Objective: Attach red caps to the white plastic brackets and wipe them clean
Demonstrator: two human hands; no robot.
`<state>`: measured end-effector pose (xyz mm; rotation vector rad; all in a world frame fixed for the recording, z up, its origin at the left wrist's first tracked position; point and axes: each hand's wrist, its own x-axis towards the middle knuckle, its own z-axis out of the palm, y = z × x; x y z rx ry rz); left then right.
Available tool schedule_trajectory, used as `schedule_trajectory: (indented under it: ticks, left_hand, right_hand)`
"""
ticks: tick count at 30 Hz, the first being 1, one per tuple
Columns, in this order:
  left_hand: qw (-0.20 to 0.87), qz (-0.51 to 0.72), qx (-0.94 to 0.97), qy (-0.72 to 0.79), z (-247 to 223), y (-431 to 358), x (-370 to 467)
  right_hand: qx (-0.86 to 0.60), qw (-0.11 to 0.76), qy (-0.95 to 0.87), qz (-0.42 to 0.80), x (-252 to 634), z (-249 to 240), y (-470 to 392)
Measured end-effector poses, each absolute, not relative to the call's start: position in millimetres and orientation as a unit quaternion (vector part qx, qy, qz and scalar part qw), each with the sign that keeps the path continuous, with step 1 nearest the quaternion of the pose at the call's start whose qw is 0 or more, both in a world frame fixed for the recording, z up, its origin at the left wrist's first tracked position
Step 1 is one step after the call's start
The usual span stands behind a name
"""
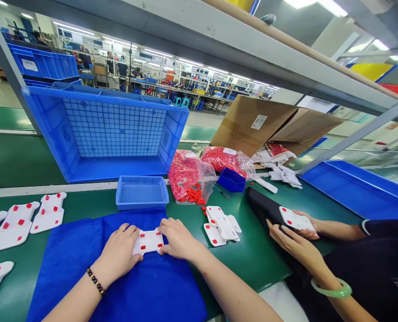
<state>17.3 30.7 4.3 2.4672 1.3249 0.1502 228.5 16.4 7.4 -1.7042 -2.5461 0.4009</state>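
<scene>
A white plastic part point(151, 240) with red squares lies on a blue cloth point(118, 286) in front of me. My left hand point(123, 246) grips its left end, thumb at the lower edge. At the part's right end, my right hand point(177, 239) holds it with thumb and fingers. Beyond my hands is a small light-blue tray point(142, 192). Several white parts with red pieces point(49, 212) are laid out at the left. A small stack of similar parts point(220, 226) sits to the right of the cloth.
A large blue crate point(118, 134) stands tilted behind the tray. Bags of red pieces point(185, 174), a dark-blue bin point(231, 180) and a cardboard box point(255, 125) are further right. A co-worker's hands point(296, 241) hold another white part over black cloth at the right.
</scene>
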Motion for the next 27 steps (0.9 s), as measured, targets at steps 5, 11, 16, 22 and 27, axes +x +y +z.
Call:
schedule_trajectory:
  ticks: [5,11,16,22,27]
  left_hand:
    - [0.161,0.046,0.867,0.470,5.3,30.2,20.6]
    - [0.147,0.041,0.872,0.464,5.8,31.7,22.8]
    - [0.156,0.038,0.871,0.464,9.2,32.2,22.8]
    - [0.167,0.036,0.869,0.464,11.1,32.4,18.9]
    - [0.201,0.032,0.870,0.449,5.5,33.9,6.3]
  right_hand:
    - [-0.537,0.026,-0.832,0.138,230.0,9.3,20.7]
    - [-0.529,0.028,-0.835,0.145,230.8,9.8,23.0]
    - [-0.518,0.016,-0.842,0.148,230.0,9.7,27.1]
    - [-0.535,0.013,-0.830,0.155,230.8,6.2,27.2]
    - [-0.551,0.001,-0.820,0.157,228.6,8.8,21.3]
